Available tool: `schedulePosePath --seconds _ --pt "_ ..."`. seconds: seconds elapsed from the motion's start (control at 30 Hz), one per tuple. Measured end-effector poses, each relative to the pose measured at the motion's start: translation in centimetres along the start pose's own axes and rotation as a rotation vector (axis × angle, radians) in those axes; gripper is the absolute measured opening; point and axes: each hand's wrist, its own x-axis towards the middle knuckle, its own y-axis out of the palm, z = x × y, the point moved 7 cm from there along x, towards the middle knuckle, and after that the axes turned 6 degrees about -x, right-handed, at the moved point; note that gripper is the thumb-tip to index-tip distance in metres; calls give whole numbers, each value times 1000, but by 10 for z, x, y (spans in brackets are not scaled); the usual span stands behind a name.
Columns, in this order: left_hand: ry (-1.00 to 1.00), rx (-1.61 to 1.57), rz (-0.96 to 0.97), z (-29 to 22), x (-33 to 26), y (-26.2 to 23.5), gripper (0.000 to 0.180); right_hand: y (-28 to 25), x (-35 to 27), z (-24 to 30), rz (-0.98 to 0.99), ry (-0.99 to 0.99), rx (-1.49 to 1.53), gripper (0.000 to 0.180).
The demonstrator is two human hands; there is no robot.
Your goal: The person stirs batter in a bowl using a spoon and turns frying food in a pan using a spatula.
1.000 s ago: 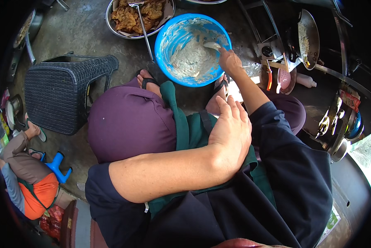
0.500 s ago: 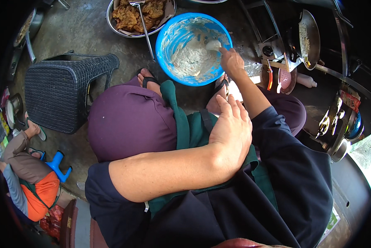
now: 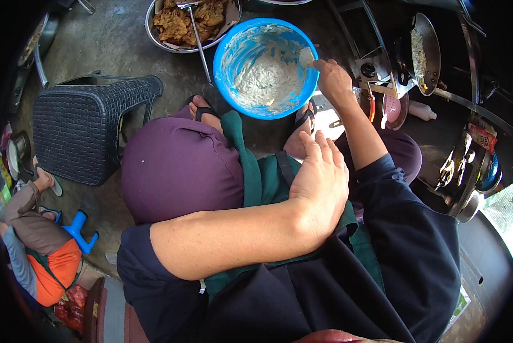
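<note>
A blue plastic basin (image 3: 220,86) stands on the floor between my feet, its inner wall smeared with thick white batter (image 3: 262,80). My right hand (image 3: 335,83) is closed at the basin's right rim around a pale spoon (image 3: 307,57). The spoon's batter-coated head is just inside the basin, against the upper right wall; its handle is mostly hidden in my fingers. Across my lap lies my left forearm. My left hand (image 3: 320,177) rests flat on the green apron (image 3: 262,183), fingers stretched out and holding nothing.
A metal bowl of fried food (image 3: 182,26) with a long-handled utensil (image 3: 201,48) stands beyond the basin. To the left is a black stool (image 3: 71,134); another person (image 3: 51,251) sits lower left. A wok (image 3: 428,54) on a burner and utensils (image 3: 456,166) are at right.
My right hand has moved slightly right and up, drawing the spoon out of the batter to the basin's right wall. My left hand stays put.
</note>
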Motion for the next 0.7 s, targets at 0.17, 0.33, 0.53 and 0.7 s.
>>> schedulePosePath --seconds 0.17,0.33,0.53,0.7 --pt "-7 1 4 0 1 -2 46 19 8 -3 22 22 -83 32" --pt "14 13 24 0 1 -1 46 20 8 -1 -9 -21 -106 32" --pt "8 -5 35 0 0 -1 46 -9 6 -3 12 5 -114 32" --pt "6 4 27 -1 1 -1 46 -4 12 -2 24 15 -160 34"
